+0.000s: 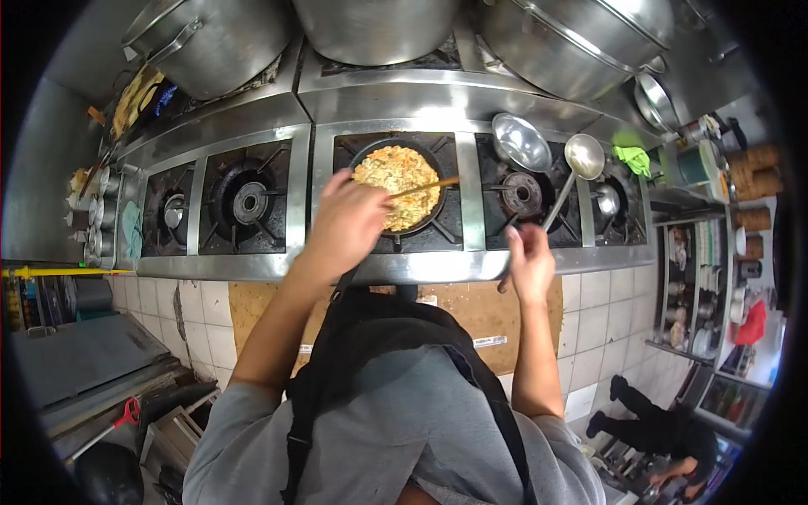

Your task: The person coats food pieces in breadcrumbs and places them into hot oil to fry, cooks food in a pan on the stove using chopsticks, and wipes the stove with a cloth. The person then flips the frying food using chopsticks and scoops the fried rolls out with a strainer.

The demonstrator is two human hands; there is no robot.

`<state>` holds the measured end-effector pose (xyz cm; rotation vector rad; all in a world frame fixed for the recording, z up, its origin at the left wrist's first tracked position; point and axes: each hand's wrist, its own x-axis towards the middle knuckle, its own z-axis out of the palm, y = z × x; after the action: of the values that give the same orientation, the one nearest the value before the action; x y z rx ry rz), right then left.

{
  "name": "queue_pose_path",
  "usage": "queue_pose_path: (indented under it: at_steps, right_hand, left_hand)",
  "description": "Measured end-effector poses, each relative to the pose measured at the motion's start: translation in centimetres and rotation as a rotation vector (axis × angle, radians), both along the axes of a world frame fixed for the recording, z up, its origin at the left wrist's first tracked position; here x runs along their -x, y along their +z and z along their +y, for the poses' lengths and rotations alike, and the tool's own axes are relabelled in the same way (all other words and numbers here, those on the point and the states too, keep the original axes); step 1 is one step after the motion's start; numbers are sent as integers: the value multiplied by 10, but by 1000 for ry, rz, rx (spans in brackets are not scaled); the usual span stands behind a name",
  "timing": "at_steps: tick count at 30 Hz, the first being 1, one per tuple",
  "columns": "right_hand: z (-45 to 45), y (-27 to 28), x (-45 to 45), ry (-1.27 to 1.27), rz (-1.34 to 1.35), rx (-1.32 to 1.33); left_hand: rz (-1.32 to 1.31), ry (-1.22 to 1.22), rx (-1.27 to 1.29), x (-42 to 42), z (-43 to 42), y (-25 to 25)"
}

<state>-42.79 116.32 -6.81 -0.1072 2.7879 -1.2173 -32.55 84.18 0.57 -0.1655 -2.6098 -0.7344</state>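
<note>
A dark round pan (443, 160) sits on the middle burner, filled with a chopped yellow, orange and green egg-like mixture (396, 181). My left hand (349, 220) is over the pan's left side, its fingers closed on a thin wooden stick (427, 187) that lies across the food. Whether this is one stick or a pair of chopsticks I cannot make out. At the stove's front edge, my right hand (531, 263) is wrapped around the handle of a metal ladle (584, 157). The ladle's bowl points away from me, above the burners on the right.
A steel bowl (521, 142) rests behind the right burner (522, 194). Large pots (379, 29) line the back. A green cloth (633, 160) lies at the far right, a teal cloth (132, 229) at the left. Another person (656, 433) is at lower right.
</note>
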Motion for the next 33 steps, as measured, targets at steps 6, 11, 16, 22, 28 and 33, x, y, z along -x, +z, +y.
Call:
queue_pose_path:
  at_steps: [6, 11, 16, 22, 28, 33]
  right_hand:
    - [92, -134, 2, -183, -133, -351]
    - [82, -79, 15, -312, -581, 631]
    - [101, -29, 5, -400, -490, 769]
    - [60, 48, -118, -320, -413, 722]
    - [-13, 80, -225, -256, -406, 714]
    - [-74, 77, -273, -179, -382, 469]
  left_hand:
    - [-80, 320, 45, -99, -56, 24]
    - [-243, 615, -61, -184, -104, -30]
    - [-513, 854, -215, -281, -136, -122]
    - [-888, 986, -201, -416, -173, -224]
    - [-995, 848, -294, -471, -219, -273]
    - [-864, 775, -517, -472, -242, -249]
